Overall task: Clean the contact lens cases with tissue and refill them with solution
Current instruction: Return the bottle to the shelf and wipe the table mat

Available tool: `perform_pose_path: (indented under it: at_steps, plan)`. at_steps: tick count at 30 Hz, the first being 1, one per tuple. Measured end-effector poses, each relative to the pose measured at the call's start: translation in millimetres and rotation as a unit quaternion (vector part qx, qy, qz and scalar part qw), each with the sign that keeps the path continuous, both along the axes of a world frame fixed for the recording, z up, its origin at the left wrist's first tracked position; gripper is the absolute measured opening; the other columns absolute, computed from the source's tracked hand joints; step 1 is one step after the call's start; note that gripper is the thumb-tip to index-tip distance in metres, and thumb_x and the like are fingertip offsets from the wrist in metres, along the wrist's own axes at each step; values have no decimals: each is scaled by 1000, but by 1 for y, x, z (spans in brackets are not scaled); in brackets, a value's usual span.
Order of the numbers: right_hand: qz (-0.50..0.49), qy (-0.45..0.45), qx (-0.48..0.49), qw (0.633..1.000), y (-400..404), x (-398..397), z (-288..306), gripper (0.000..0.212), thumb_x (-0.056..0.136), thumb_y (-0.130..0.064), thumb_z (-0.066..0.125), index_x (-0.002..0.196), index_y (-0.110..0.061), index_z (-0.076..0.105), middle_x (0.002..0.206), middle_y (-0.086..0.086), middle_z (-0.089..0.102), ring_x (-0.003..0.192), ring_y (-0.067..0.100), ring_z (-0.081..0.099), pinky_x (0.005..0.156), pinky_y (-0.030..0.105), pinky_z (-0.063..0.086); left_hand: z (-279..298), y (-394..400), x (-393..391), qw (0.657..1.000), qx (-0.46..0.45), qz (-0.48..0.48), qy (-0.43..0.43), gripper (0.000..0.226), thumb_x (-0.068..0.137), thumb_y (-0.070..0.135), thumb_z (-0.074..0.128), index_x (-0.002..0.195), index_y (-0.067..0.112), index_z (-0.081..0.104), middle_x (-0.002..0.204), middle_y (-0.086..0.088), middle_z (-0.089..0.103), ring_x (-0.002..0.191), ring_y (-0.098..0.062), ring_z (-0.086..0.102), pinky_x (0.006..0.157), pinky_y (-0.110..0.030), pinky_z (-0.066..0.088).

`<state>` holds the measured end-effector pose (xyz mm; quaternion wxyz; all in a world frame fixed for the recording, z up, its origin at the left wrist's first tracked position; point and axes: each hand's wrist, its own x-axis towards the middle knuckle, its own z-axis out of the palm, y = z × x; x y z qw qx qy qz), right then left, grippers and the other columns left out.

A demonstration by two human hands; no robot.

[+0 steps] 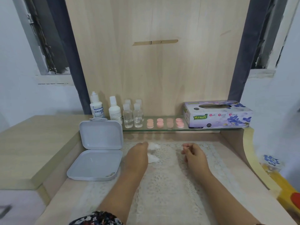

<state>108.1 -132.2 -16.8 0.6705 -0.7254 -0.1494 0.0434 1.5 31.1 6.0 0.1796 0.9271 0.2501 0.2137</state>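
Floral sleeve (97,219) sits closest, at about 7 o'clock, and from it the left forearm runs up over a lace mat (164,184) that covers the middle of the pale wooden surface (61,195). Left hand (138,154) rests on the mat with its fingers curled round a crumpled white tissue (152,151), which pokes out on the hand's 3 o'clock side. Right hand (194,153) lies well apart from it, at 3 o'clock, fingers curled with the thumb and forefinger pinched together on something small and pale; what it is I cannot tell. At 9 o'clock of the left hand a grey hinged box (95,164) stands open, lid (101,134) tilted up, with a small unclear item in the near corner of its tray. Beyond the hands, at 12 o'clock, a glass shelf (162,129) carries the pink lens cases (164,123), four pairs of round caps in a row. At the cases' 9 o'clock stand four small clear bottles (133,116), then two white solution bottles (105,109) just beside them, further toward 9 o'clock. At the cases' 3 o'clock a purple floral tissue box (217,115) lies on the shelf, printed "Mysoft". Behind everything rises a light wood panel (155,54), with grey curtains (253,46) on either side.
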Motion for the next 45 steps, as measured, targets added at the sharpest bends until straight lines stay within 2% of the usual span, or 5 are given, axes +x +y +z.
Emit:
perform_pose_path:
  at_steps: [9, 15, 24, 32, 45]
  plan:
    - [-20, 63, 101, 993, 0, 4, -3, 13, 98, -10, 50, 94, -14, 62, 76, 6, 61, 58, 13, 48, 53, 24, 42, -29, -44, 34, 972, 124, -147, 136, 54, 94, 0, 38, 147, 2, 29, 152, -14, 32, 139, -28, 32, 115, -34, 24]
    - [-31, 91, 162, 982, -2, 9, -4, 11, 98, -9, 50, 95, -9, 61, 72, 7, 58, 56, 13, 46, 50, 21, 42, -22, -42, 3, 898, 239, -366, 54, 53, 73, 0, 59, 120, 23, 66, 110, -5, 70, 86, -30, 68, 63, -36, 59]
    - [-20, 44, 99, 994, -2, 10, -7, 13, 97, -10, 52, 92, -16, 62, 74, 5, 62, 59, 15, 49, 57, 26, 43, -16, 1, -6, 967, 169, -68, 179, 50, 93, -3, 35, 143, 4, 36, 150, -15, 34, 133, -30, 38, 110, -34, 29]
    - [-14, 41, 95, 995, -2, 10, -8, 12, 98, -10, 51, 93, -14, 62, 71, 5, 62, 58, 12, 50, 57, 24, 43, -18, -70, -21, 935, 83, -286, 195, 58, 104, 43, 19, 154, 17, 7, 161, 0, -5, 148, -13, -5, 118, -30, -3]
    - [-11, 40, 83, 996, -4, 6, -5, 12, 98, -13, 52, 91, -16, 61, 73, 4, 62, 58, 13, 50, 55, 23, 43, -24, -4, -21, 950, 174, -103, 240, 43, 103, 14, 25, 144, 2, 33, 157, -18, 18, 144, -29, 19, 116, -42, 18]
